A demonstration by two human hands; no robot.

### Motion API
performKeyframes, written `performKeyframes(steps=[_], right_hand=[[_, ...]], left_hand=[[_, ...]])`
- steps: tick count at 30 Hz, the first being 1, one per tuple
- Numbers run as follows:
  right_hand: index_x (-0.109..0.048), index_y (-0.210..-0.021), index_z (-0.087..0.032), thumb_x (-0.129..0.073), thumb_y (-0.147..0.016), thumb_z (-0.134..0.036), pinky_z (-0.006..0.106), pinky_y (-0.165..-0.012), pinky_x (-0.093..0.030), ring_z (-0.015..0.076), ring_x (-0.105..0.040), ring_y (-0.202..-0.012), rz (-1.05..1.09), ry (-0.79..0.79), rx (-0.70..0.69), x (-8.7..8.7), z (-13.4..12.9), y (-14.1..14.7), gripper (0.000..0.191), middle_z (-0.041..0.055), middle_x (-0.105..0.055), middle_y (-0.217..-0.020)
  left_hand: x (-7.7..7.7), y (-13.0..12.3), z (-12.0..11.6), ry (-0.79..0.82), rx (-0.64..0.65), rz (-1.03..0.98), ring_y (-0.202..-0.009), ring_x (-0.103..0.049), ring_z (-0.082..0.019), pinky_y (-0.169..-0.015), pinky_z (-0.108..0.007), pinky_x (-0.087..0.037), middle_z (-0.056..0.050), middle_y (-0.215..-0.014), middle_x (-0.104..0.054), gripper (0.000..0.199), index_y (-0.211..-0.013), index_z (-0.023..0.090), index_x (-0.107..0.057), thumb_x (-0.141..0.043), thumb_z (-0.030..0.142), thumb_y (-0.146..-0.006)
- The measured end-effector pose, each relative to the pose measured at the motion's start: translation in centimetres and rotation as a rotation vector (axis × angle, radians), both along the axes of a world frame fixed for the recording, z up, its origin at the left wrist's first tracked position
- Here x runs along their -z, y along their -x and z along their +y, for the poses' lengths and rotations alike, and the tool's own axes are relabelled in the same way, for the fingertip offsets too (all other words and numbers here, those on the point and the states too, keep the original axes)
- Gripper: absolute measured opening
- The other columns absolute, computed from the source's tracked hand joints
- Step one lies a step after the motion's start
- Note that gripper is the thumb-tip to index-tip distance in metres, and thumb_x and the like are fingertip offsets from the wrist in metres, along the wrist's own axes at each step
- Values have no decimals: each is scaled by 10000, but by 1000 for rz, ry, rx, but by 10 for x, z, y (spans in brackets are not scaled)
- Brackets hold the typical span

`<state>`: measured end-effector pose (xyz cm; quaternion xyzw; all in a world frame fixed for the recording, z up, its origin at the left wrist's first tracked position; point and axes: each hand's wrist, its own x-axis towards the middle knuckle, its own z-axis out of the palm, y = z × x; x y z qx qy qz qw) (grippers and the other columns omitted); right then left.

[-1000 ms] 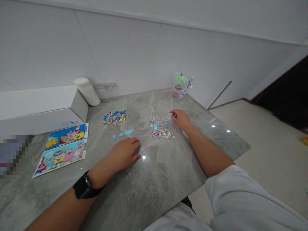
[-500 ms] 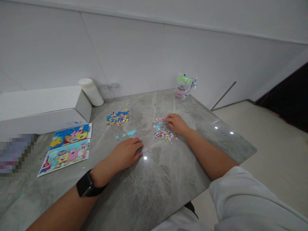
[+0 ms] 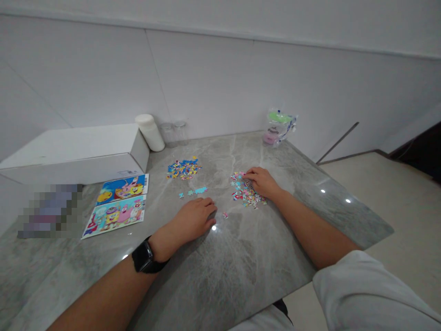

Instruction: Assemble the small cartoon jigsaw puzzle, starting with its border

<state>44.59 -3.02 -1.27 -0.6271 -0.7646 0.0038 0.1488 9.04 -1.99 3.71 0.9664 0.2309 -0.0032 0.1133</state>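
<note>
My left hand rests palm down on the grey table, fingers apart and nothing visible in it. Just past its knuckles lie a short joined strip of turquoise jigsaw pieces and two loose turquoise pieces. A single pinkish puzzle piece lies right of its fingertips. My right hand reaches over a mixed pile of jigsaw pieces, its fingers stretched out and touching the pile's upper edge. Its palm covers part of the pile, and no held piece shows.
A second, blue-and-yellow puzzle pile lies farther back. Left are two cartoon picture sheets, a long white box, a white bottle and two clear glasses. A plastic bag stands at the far right corner.
The view has swung left, so everything sits farther right in the picture. Both hands stay at nearly the same spots on the table, with my right fingers still at the pile.
</note>
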Motion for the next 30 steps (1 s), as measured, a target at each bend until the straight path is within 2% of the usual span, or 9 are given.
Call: performKeyframes(steps=[10,16,21,24,27,30], right_hand=[[-841,-1144,-211,-529,-846,-37,433,-1053,-483,278,-660,-1142,77,-57,-77,4,1,-4,465,130,-752,-1207],[-858,-1070,-245,-543,-808,-46,453,-1068,-477,288,-659,-1154,76,-57,-127,5,1,-2,457,118,-749,-1190],[-847,-1050,-221,-542,-857,-96,438,-1006,-520,277,-688,-1056,130,-157,-94,-12,5,4,382,129,-763,-1122],[-834,-1017,-215,-569,-912,-177,431,-997,-521,272,-700,-1026,146,-162,-93,-33,9,10,288,124,-781,-1063],[-822,-1017,-207,-603,-941,-260,430,-988,-523,268,-715,-1015,170,-108,-57,-59,19,16,237,114,-803,-1052],[-811,-1065,-210,-599,-979,-362,373,-869,-558,231,-727,-906,289,37,-21,-89,33,28,275,76,-819,-1032]], left_hand=[[-3,0,-2,-7,8,3,-1133,-684,-299,-1004,-441,-556,-138,-1238,-708,264,-1195,184,-722,-659,332,-986],[0,1,-1,-23,18,-14,-1133,-687,-292,-1006,-433,-549,-129,-1241,-707,263,-1192,199,-715,-659,347,-982],[5,5,0,-16,-5,-28,-1079,-709,-283,-960,-411,-556,-122,-1198,-724,236,-1159,190,-695,-638,347,-992],[-8,9,1,-2,-70,-59,-1078,-709,-283,-926,-399,-559,-123,-1205,-725,257,-1199,179,-667,-643,332,-993],[-36,10,0,-9,-136,-150,-1099,-696,-269,-939,-388,-549,-106,-1204,-717,204,-1157,197,-683,-633,324,-1005],[-68,3,-10,-18,-193,-232,-1061,-696,-249,-938,-387,-546,-88,-1163,-717,181,-1075,205,-719,-576,311,-1040]])
